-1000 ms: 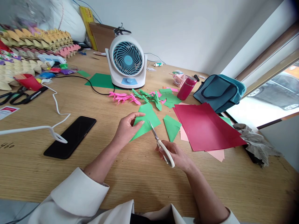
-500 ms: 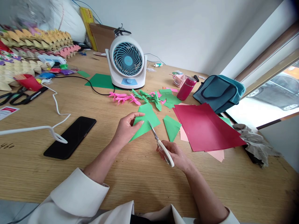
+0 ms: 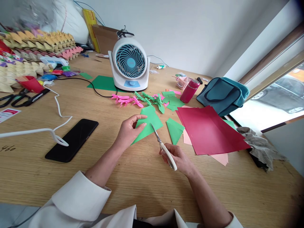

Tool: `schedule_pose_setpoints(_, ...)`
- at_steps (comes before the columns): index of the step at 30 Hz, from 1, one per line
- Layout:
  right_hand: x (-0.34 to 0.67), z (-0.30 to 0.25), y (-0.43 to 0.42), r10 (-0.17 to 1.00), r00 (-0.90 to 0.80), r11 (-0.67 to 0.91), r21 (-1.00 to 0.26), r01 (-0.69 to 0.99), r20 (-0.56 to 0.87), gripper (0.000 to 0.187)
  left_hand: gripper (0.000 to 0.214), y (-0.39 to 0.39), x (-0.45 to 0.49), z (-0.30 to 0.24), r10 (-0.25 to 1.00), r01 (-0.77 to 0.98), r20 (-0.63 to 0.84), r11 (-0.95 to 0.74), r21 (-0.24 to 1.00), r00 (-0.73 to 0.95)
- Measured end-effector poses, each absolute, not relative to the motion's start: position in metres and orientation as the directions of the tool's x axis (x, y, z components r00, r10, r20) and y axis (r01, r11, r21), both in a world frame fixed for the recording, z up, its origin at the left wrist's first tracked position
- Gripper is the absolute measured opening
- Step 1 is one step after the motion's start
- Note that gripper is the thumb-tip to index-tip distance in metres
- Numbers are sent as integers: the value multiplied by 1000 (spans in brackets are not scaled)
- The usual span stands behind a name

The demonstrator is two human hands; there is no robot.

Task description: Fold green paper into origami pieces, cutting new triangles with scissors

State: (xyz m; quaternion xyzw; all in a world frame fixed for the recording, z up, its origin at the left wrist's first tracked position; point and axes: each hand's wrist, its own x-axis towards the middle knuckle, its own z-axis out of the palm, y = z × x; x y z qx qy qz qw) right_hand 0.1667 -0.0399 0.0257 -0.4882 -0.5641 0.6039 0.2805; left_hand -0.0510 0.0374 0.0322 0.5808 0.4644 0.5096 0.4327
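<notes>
My left hand (image 3: 128,131) pinches the left edge of a folded green paper (image 3: 149,122) and lifts it just off the wooden table (image 3: 142,177). White-handled scissors (image 3: 163,148) are gripped in my right hand (image 3: 179,158), their blades pointing up into the paper's lower edge. A smaller green paper triangle (image 3: 175,129) lies just right of the scissors. Beyond the paper sit several small pink folded pieces (image 3: 124,99) and green folded pieces (image 3: 152,98).
A stack of red sheets (image 3: 209,129) lies to the right, over pink sheets. A black phone (image 3: 72,139) and white cable (image 3: 47,129) lie to the left. A white desk fan (image 3: 129,65), a red bottle (image 3: 190,90), a teal bag (image 3: 223,93) and egg cartons (image 3: 28,47) stand farther back.
Almost nothing differs; the hands, paper and scissors hold the same pose, and the view shifted slightly.
</notes>
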Motion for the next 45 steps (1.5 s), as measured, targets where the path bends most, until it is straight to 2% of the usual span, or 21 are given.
schedule_pose_setpoints(10,166,27,-41,866,-393,-239,-946,219,-309,45,43,38,-53,34,976,71,180,-190,979,123)
schedule_pose_setpoints(16,166,31,-42,861,-438,-199,-963,179,-260,52,43,35,-54,40,973,67,175,-186,980,149)
schedule_pose_setpoints(21,167,33,-43,853,-475,-148,-973,177,-216,50,44,31,-53,46,971,81,176,-191,978,164)
schedule_pose_setpoints(34,161,38,-43,876,-425,-132,-960,246,-230,56,44,27,-49,47,970,84,169,-185,979,173)
schedule_pose_setpoints(45,157,33,-44,893,-388,-157,-965,208,-229,53,48,27,-48,46,971,34,165,-173,984,174)
